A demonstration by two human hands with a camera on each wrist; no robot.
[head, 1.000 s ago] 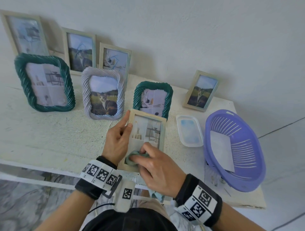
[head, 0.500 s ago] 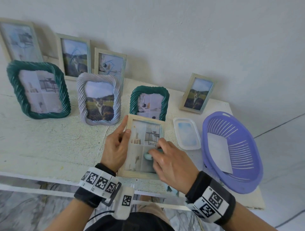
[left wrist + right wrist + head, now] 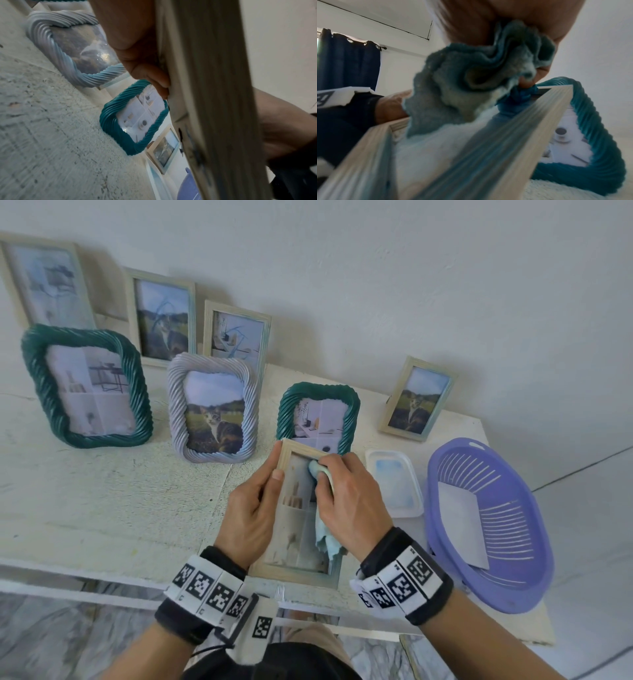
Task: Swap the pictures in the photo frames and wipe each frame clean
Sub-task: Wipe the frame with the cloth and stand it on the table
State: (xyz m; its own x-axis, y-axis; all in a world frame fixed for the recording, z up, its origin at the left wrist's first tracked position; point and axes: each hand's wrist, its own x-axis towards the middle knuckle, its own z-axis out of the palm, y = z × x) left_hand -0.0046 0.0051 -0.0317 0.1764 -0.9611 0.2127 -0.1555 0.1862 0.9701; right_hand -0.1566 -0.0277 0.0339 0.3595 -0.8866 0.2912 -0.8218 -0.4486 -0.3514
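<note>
A pale wooden photo frame (image 3: 291,571) with an interior picture is tilted up at the table's front edge. My left hand (image 3: 255,501) grips its left side, thumb on the front rail. My right hand (image 3: 346,491) holds a bunched light-blue cloth (image 3: 325,539) and presses it against the glass near the frame's top right corner. The left wrist view has that frame's edge (image 3: 211,94) close up with my fingers (image 3: 150,75) curled behind it. Seen from the right wrist, the cloth (image 3: 471,75) is crumpled in my fingers above the frame (image 3: 488,148).
Several more frames stand behind: a large teal one (image 3: 85,386), a lilac one (image 3: 212,409), a small teal one (image 3: 320,414) just behind the held frame, a pale one (image 3: 416,400) at right. A clear lidded box (image 3: 394,482) and a purple basket (image 3: 486,522) sit to the right.
My right hand has slid the cloth up the glass from the frame's lower part to its top right corner. The left hand keeps its grip on the left side.
</note>
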